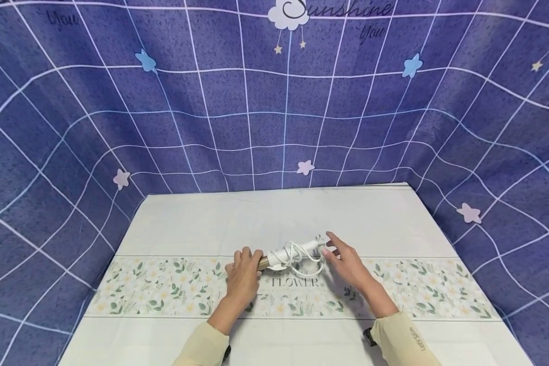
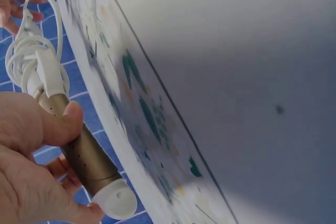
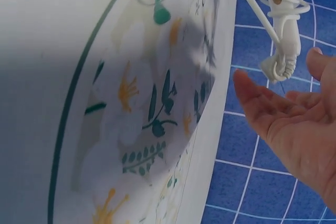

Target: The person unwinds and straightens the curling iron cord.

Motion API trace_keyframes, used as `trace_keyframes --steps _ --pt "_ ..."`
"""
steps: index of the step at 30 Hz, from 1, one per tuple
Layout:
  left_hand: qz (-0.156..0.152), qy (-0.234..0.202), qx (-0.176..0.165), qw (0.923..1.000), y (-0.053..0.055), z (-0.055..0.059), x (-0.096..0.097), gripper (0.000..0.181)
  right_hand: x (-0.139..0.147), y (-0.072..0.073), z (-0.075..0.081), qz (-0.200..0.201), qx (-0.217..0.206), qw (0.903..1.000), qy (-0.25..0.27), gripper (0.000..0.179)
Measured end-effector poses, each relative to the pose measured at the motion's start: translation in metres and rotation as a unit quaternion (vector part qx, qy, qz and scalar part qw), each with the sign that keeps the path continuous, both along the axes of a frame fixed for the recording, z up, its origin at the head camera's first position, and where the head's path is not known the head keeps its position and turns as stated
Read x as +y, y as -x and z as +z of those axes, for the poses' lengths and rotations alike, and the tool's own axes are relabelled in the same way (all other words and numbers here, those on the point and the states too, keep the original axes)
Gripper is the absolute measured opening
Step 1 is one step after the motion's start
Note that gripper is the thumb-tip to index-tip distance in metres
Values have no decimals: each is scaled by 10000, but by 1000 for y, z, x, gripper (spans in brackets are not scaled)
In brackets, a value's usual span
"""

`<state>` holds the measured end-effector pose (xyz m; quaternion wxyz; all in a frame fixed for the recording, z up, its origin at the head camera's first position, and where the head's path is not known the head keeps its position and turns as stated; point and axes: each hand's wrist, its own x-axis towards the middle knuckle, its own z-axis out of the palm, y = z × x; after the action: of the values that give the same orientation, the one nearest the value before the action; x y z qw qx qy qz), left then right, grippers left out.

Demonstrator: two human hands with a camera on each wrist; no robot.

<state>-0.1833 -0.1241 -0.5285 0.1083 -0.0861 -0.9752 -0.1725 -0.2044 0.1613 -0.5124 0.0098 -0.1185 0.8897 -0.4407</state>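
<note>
A curling iron (image 1: 279, 255) with a gold barrel (image 2: 92, 153) and a white handle (image 3: 290, 38) is held tilted over the table. My left hand (image 1: 243, 274) grips it by the barrel, thumb on one side and fingers beyond. In the left wrist view, the barrel's white end cap (image 2: 118, 200) sticks out past that hand. A white cord (image 2: 18, 56) is looped loosely around the handle. Beside the handle's cord end, my right hand (image 1: 349, 264) has its fingers spread; in the right wrist view, a gap shows between fingers and handle.
Beneath the hands lies a white table cover (image 1: 201, 218) with a floral band (image 1: 164, 287) across it. A blue curtain (image 1: 265, 96) with a grid and stars stands behind the table and along both sides.
</note>
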Motion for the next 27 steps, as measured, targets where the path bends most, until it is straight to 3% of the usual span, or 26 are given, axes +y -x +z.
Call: trace_keyframes --steps 9,18,27 --pt "-53 -152 174 9997 -1 11 5 50 -6 6 -2 -234 -275 9980 523 61" --pt "-30 -173 170 9997 -2 13 7 49 -11 6 3 -521 -40 9945 905 55" --pt "63 -174 95 9998 -2 14 10 47 -18 7 3 -983 -114 9807 1687 39"
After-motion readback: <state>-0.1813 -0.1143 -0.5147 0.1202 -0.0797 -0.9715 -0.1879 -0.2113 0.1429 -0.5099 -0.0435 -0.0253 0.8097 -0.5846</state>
